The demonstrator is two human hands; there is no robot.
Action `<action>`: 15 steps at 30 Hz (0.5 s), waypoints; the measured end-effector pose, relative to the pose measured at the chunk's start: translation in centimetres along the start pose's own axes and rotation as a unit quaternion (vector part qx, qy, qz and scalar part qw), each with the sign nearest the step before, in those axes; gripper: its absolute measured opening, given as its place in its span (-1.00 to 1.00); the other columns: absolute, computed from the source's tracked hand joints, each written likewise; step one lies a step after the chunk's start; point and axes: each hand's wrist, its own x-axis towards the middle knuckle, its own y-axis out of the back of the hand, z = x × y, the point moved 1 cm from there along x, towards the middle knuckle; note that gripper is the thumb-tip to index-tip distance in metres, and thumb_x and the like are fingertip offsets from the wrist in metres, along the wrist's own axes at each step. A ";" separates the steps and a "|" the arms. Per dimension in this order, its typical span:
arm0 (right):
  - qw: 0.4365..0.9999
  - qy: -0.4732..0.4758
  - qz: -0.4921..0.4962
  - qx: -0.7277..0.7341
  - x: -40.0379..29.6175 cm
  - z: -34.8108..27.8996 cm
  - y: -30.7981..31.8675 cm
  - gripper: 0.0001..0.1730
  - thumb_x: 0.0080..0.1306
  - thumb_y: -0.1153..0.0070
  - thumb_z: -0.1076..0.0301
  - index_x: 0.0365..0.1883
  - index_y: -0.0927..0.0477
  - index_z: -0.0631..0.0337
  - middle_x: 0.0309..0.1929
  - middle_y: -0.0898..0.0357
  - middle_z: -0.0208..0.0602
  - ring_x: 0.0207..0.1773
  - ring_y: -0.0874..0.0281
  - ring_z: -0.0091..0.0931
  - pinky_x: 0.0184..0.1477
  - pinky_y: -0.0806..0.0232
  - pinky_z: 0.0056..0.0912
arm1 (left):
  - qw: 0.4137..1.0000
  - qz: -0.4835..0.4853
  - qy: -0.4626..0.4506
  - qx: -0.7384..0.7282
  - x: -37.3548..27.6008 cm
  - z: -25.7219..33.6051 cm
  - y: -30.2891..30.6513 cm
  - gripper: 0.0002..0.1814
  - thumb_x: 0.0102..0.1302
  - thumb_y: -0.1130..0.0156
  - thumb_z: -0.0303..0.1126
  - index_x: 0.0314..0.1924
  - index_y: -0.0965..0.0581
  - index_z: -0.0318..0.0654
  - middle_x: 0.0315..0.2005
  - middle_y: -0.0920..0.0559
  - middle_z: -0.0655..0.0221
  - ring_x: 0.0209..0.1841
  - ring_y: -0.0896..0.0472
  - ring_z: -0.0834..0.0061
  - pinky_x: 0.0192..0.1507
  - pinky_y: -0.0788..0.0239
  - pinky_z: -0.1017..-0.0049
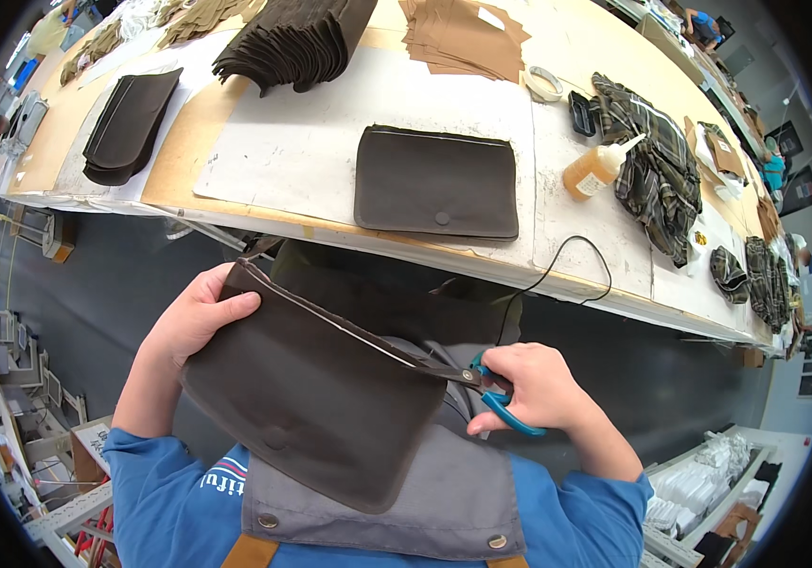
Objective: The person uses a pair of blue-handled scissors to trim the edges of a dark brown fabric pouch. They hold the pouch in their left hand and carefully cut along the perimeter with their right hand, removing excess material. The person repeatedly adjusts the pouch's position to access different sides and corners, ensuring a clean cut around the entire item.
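My left hand (pixel 204 309) grips the upper left corner of a dark brown flat piece (pixel 321 397), its thumb pressed on the front face. The piece hangs tilted before my grey apron (pixel 470 468), with a whitish line along its top edge and a round bump low on its face. In my right hand (pixel 530 387) are scissors (pixel 502 408) with teal handles, spread apart. Their blades lie at the piece's upper right edge; the tips are hard to make out. A similar dark brown piece (pixel 434 184) lies flat on the table (pixel 271 156) ahead.
Farther back on the table are a thick dark stack (pixel 299 42), brown sheets (pixel 463 39), a tape roll (pixel 544 84), a glue bottle (pixel 594 172) and plaid fabric (pixel 654 156). A smaller dark stack (pixel 129 128) sits at left. A black cord (pixel 555 255) loops over the table's front edge.
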 end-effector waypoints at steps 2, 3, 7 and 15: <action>1.000 0.004 0.010 -0.020 0.5 -0.2 -0.3 -0.18 -0.11 -0.28 -0.51 -0.59 -0.38 0.16 -0.60 -0.43 -0.33 -0.49 -0.47 -0.28 -0.37 -0.27 -0.32 | 1.000 -0.003 -0.003 0.003 0.1 -0.1 -0.3 -0.75 0.29 -0.35 -0.35 -0.10 -0.53 -0.24 -0.28 -0.64 0.48 -0.24 -0.59 0.69 -0.13 -0.47 0.61; 0.999 0.005 0.015 -0.030 0.7 -0.3 -0.3 -0.17 -0.10 -0.26 -0.53 -0.58 -0.38 0.15 -0.58 -0.44 -0.33 -0.47 -0.48 -0.28 -0.34 -0.27 -0.30 | 1.000 -0.005 -0.003 0.003 0.2 -0.1 -0.3 -0.75 0.28 -0.35 -0.35 -0.10 -0.53 -0.25 -0.28 -0.64 0.48 -0.24 -0.59 0.69 -0.13 -0.47 0.61; 1.000 -0.004 0.005 -0.024 1.0 -0.2 -0.4 -0.18 -0.09 -0.24 -0.54 -0.60 -0.39 0.14 -0.62 -0.44 -0.37 -0.49 -0.49 -0.30 -0.31 -0.26 -0.31 | 1.000 -0.003 -0.012 0.002 0.1 0.1 -0.2 -0.76 0.29 -0.34 -0.36 -0.10 -0.53 -0.25 -0.28 -0.64 0.47 -0.24 -0.59 0.68 -0.13 -0.47 0.61; 1.000 -0.010 -0.007 -0.026 0.7 0.1 -0.6 -0.19 -0.12 -0.25 -0.55 -0.67 -0.37 0.12 -0.70 -0.39 -0.44 -0.57 -0.46 -0.32 -0.33 -0.30 -0.35 | 1.000 -0.003 -0.003 -0.009 0.1 -0.2 -0.2 -0.75 0.29 -0.33 -0.37 -0.09 -0.52 -0.25 -0.28 -0.64 0.46 -0.24 -0.60 0.67 -0.13 -0.48 0.60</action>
